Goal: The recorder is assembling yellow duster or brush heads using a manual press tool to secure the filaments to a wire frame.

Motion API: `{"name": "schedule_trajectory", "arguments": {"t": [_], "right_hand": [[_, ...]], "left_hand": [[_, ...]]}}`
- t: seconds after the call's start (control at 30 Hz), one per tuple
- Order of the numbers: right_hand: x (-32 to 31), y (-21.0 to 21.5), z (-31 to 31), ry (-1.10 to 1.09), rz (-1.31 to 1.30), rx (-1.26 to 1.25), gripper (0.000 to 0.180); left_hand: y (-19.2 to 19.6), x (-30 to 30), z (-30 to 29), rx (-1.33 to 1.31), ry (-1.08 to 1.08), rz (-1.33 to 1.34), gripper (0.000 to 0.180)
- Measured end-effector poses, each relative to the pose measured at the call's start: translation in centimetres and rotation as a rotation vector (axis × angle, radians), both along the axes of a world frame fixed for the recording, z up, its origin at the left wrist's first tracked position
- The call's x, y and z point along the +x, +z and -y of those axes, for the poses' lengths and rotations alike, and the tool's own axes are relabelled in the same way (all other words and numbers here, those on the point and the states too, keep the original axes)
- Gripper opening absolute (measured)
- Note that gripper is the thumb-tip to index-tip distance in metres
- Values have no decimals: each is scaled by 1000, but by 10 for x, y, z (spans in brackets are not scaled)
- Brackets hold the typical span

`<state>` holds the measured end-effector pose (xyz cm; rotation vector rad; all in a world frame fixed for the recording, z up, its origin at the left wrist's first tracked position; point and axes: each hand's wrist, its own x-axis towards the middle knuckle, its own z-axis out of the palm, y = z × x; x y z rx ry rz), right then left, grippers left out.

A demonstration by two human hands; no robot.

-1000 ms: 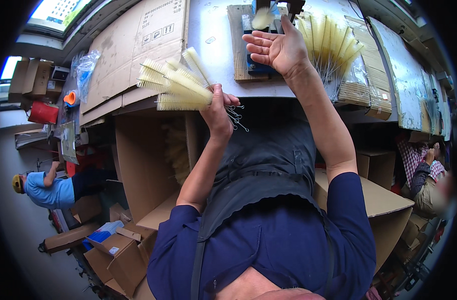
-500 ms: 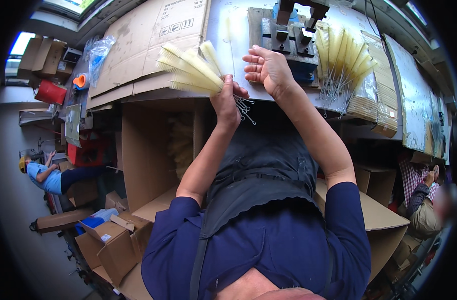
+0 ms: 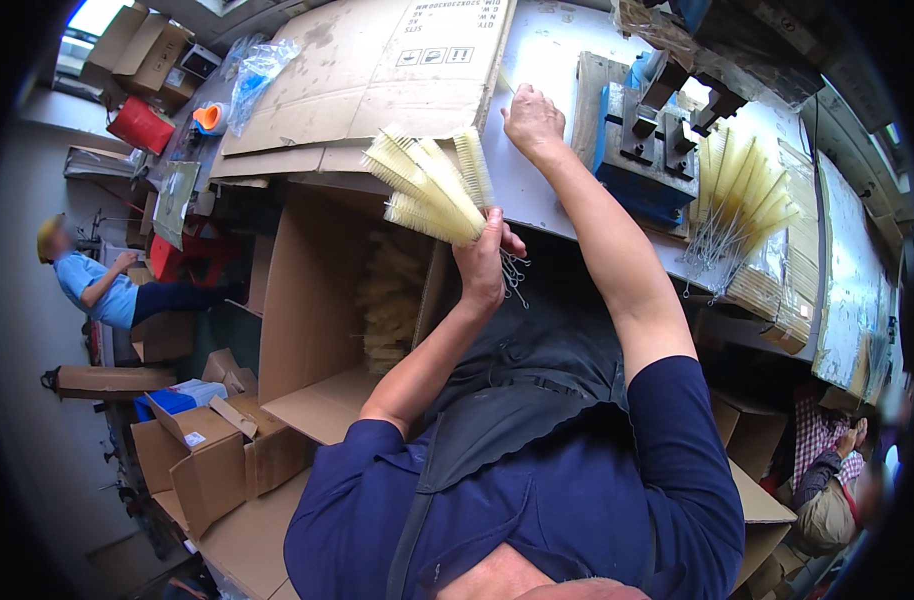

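My left hand [image 3: 485, 262] is closed around a fan of pale yellow bottle brushes [image 3: 432, 190]. Their bristle heads point up and left, and the looped wire ends [image 3: 515, 275] stick out beneath my fingers. Over the white tabletop [image 3: 549, 42], my right hand [image 3: 534, 122] has its fingers curled, with the back of the hand upward. A thin pale yellow strip shows just beyond its fingertips, at the cardboard's edge; what the fingers hold is hidden. To the right of that hand stands a blue and black metal press fixture [image 3: 645, 150].
More yellow brushes [image 3: 742, 190] lie beyond the fixture, wire loops toward me. Flattened cardboard [image 3: 377, 90] covers the table's left part. Below it, an open carton [image 3: 312, 290] contains stacked brushes. Two other people are visible, one far left [image 3: 102, 280], one far right [image 3: 827, 490].
The view has turned, so the bench appears shifted right. My right hand has gone from open, palm toward me, to curled over the tabletop. My left hand keeps its brushes.
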<state>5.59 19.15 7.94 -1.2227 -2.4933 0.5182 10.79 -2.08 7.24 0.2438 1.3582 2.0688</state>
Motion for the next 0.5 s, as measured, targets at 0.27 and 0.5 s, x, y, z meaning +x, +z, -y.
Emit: {"name": "schedule_trajectory", "arguments": {"t": [0.27,0.5], "right_hand": [[-22,-16,16,12,-103,61,34],[-20,-21,2,63,194,53,52]], "left_hand": [[2,-17,15,-32,91,-73,14],[-3,-6,15,-81,1,-47,15]]}}
